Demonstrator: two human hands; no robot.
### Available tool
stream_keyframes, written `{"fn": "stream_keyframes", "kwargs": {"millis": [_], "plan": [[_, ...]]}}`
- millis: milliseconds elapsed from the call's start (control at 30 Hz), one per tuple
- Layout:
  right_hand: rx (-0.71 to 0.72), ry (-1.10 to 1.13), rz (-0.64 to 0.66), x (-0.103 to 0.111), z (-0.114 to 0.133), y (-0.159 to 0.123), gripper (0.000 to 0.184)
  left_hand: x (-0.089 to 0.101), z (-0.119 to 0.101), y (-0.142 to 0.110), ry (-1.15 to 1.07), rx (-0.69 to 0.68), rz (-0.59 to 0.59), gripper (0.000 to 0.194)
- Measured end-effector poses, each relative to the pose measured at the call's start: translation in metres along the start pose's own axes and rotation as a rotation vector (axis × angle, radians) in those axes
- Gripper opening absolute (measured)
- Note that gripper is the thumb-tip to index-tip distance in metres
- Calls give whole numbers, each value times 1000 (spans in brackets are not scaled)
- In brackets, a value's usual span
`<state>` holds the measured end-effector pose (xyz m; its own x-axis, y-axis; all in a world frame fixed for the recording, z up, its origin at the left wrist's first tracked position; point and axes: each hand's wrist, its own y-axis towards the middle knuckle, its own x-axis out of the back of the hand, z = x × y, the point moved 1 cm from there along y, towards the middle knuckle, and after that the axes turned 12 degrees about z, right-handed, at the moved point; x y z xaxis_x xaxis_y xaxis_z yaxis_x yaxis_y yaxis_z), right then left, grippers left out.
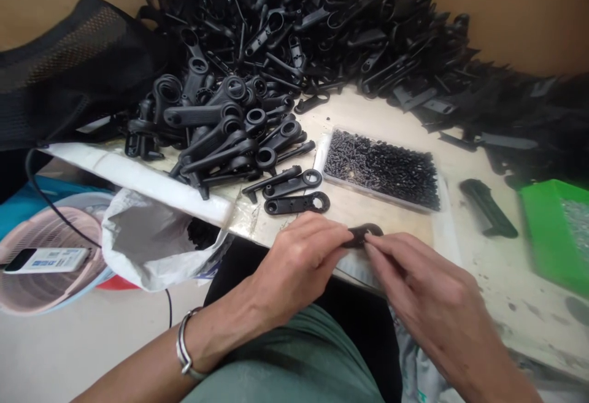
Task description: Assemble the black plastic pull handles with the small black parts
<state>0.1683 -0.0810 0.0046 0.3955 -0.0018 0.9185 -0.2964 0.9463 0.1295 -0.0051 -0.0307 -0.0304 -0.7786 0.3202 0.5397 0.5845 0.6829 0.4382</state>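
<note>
My left hand (306,253) is closed on a black plastic crank handle (365,232) just above the table's front edge; its ring end sticks out past my fingertips. Thumb and forefinger of my right hand (423,289) are pinched together against that ring end. Whatever they pinch is too small to make out. Behind my hands, a clear tray (381,170) holds many tiny black parts. Two loose black handles lie close by, one with a ring end (297,203) nearest my left hand. A heap of similar handles (230,121) sits behind them.
A large pile of black parts (294,29) fills the back. To the right are another black piece (488,208) and a green bin (552,231). At lower left, a white sack (142,243) hangs by the table beside a pink basket (27,292) with a phone-like box (46,260).
</note>
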Motion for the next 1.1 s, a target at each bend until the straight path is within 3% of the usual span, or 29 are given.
{"fn": "stream_keyframes", "kwargs": {"millis": [233, 767, 1100], "plan": [[-174, 57, -25, 0, -2, 4, 18, -1, 2, -2, -11, 4, 6, 14], [-169, -214, 176, 13, 10, 28, 32, -5, 7, -5, -16, -27, 8, 14], [-267, -292, 275, 8, 14, 24, 25, -5, 9, -6, -64, -53, 2, 17]]}}
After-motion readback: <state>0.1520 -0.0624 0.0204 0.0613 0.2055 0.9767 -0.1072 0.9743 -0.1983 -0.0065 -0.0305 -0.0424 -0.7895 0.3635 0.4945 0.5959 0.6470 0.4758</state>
